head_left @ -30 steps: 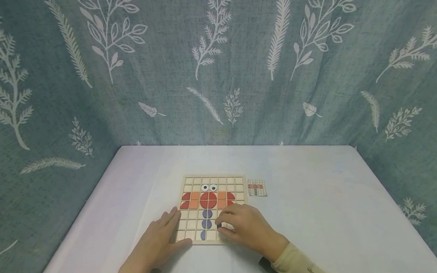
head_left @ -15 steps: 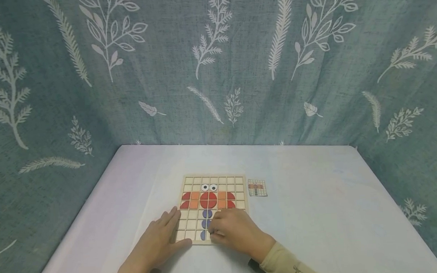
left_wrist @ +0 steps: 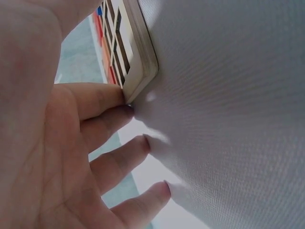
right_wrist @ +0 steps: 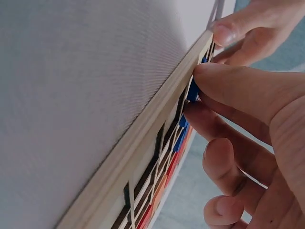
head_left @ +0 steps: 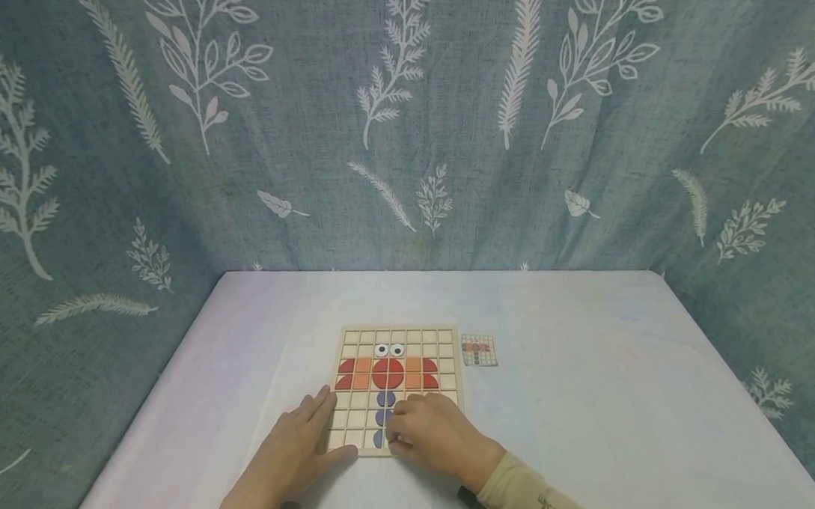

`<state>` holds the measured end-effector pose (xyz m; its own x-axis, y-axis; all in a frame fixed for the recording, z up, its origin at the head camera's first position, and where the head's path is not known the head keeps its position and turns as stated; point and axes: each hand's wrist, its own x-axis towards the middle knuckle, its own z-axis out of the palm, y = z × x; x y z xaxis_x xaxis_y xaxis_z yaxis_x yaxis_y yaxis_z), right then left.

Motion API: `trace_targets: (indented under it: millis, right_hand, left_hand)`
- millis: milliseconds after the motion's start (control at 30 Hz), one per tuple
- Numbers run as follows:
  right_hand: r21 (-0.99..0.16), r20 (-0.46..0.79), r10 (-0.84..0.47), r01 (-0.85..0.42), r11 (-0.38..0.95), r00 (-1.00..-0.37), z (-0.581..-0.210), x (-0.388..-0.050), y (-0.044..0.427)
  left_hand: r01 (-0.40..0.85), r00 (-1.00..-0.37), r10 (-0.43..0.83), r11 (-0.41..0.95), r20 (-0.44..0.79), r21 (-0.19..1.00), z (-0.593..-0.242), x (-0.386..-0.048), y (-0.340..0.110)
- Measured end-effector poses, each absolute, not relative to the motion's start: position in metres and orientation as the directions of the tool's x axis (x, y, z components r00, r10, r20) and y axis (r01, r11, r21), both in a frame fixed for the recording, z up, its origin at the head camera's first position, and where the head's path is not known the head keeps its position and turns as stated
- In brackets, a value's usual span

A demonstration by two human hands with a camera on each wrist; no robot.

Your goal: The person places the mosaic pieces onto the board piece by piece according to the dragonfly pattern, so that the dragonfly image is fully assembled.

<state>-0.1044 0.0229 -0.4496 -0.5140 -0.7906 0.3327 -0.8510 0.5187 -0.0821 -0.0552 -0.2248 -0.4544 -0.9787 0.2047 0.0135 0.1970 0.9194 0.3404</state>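
A square wooden grid board [head_left: 354, 419] lies on the table, filled with coloured tiles that form a figure. Red pieces [head_left: 388, 373] make a circle in the middle, with orange squares [head_left: 361, 372] and red wedges either side, two eye tiles [head_left: 390, 350] above and blue pieces [head_left: 385, 398] below. My left hand [head_left: 291, 452] rests at the board's near left corner, fingers fairly straight along its edge. My right hand [head_left: 435, 437] pinches a small blue tile [right_wrist: 193, 89] between thumb and forefinger at the bottom row, beside the blue piece in the middle column.
Just right of the board lies a small pattern card [head_left: 479, 350] printed with a similar figure. The white table [head_left: 588, 398] extends on both sides, with a leaf-patterned green curtain [head_left: 325, 212] behind it and at the sides.
My right hand has moved left and slightly down over the board, carrying the small dark tile to the bottom row beside the blue piece. My left hand has stayed in place.
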Motion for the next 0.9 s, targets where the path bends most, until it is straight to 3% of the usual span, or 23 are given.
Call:
trace_targets:
  millis: [367,600,900]
  right_hand:
    - [-0.061,0.301,-0.770,-0.818,0.573,-0.562,-0.450,-0.103,0.019]
    - [-0.093,0.306,-0.760,-0.812,0.576,-0.574,-0.451,-0.102,0.018]
    - [-0.051,0.322,-0.757,-0.809,0.586,-0.569,-0.450,-0.098,0.009]
  left_hand:
    - [0.210,-0.977,0.210,0.919,0.038,0.332,-0.458,-0.056,-0.227]
    - [0.212,-0.976,0.218,0.920,0.018,0.331,-0.458,-0.055,-0.228]
    - [0.227,-0.973,0.230,0.922,0.028,0.315,-0.458,-0.057,-0.227]
